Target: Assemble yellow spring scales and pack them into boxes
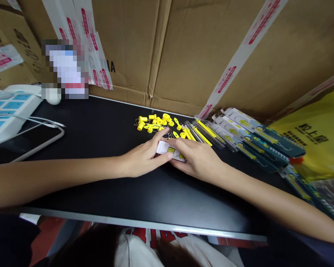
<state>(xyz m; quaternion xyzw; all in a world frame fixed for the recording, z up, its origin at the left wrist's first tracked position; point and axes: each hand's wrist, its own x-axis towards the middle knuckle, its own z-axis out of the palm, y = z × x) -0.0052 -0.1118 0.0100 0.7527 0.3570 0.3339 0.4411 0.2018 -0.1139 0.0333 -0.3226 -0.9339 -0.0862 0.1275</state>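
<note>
My left hand (143,157) and my right hand (196,159) meet at the middle of the black table (105,178). Both pinch a small white card with yellow print (168,150), held low over the table top. The left thumb and fingers close on its left end. The right fingers cover its right end. Just behind the hands lies a heap of small yellow plastic parts with wire springs (156,123). To the right of the heap lie several clear tubes with yellow sticks (200,134).
A row of packaged cards in teal and white (253,139) fans out at the right, beside a yellow plastic bag (320,137). Cardboard boxes (183,52) wall the back. A white power strip (8,107) with cables sits at the far left.
</note>
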